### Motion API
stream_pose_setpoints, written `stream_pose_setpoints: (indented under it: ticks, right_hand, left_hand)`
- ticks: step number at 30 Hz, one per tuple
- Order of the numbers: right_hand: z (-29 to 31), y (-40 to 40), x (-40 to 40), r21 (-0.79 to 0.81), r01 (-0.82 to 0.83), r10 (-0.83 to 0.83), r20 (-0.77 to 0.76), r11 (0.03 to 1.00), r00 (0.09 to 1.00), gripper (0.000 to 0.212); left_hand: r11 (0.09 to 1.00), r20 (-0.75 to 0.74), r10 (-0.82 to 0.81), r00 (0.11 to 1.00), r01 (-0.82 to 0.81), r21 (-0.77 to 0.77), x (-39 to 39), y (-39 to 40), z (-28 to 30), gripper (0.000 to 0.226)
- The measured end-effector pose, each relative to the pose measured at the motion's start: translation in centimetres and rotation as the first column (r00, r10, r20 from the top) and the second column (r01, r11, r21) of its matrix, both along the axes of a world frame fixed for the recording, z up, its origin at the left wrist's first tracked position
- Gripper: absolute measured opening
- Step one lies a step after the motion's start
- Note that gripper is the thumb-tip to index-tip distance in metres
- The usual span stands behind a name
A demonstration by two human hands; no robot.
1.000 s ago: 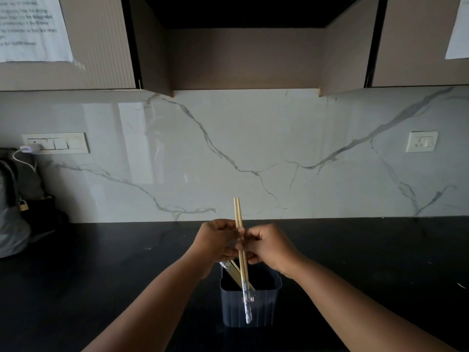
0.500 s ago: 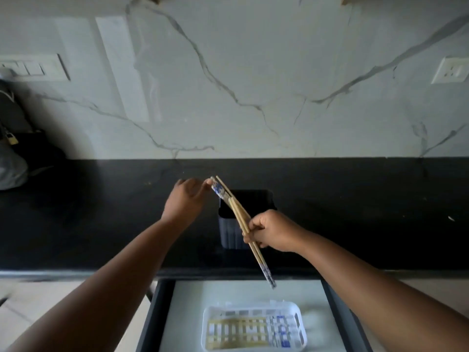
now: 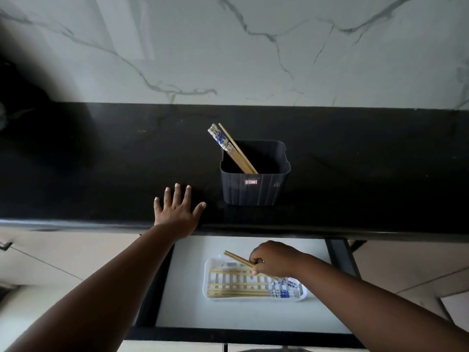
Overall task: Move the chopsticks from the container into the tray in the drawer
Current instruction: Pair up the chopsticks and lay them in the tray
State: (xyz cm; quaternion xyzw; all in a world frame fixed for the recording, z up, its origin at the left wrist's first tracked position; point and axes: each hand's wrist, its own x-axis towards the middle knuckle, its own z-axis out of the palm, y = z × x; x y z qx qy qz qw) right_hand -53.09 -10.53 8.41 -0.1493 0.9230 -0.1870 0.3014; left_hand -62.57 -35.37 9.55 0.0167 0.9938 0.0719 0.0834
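A dark grey square container stands on the black counter, and bamboo chopsticks with blue-and-white ends lean out of its back left corner. Below, the open drawer holds a white slotted tray with several chopsticks lying lengthwise in it. My right hand is over the tray's back right part, shut on a pair of chopsticks that slants across the tray. My left hand lies flat and open on the counter's front edge, left of the container.
A white marble backsplash rises behind the black counter. The drawer's dark front rail runs below the tray. Dark, blurred objects sit at the counter's far left.
My right hand has carried the pair of chopsticks down from above the container into the drawer, over the tray. My left hand let go of the container's chopsticks and now rests flat on the counter. The view tilted down.
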Motion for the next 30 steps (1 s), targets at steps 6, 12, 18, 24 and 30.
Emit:
stream_pose_setpoints:
  ticks: [6,12,18,24,30]
  right_hand:
    - [-2.3,-1.0,0.2,0.057,-0.034,0.033,0.005,0.998,0.999,0.020]
    - [-4.7,-2.0,0.4,0.134,-0.029,0.029,0.001,0.991,1.000,0.015]
    - [-6.0,-2.3,0.4,0.215,-0.030,0.041,-0.047,0.976,0.998,0.039]
    - [-5.9,-1.3,0.1,0.235,-0.008,0.021,-0.054,0.972,0.998,0.045]
    - [-0.2,-2.1,-1.0,0.149,0.047,-0.061,0.092,0.988,0.994,0.034]
  left_hand:
    - [1.000,0.026,-0.010,1.000,0.010,-0.012,-0.1,0.0,0.4,0.075]
    - [1.000,0.043,-0.020,0.999,0.021,-0.017,-0.1,0.1,0.5,0.075]
    - [0.999,0.042,-0.030,0.999,0.030,-0.011,-0.1,0.1,0.6,0.075]
    - [0.999,0.076,-0.038,0.996,0.039,-0.018,-0.5,0.0,0.6,0.075]
    - [0.991,-0.010,-0.119,0.993,0.118,-0.065,-0.5,-0.3,0.0,0.075]
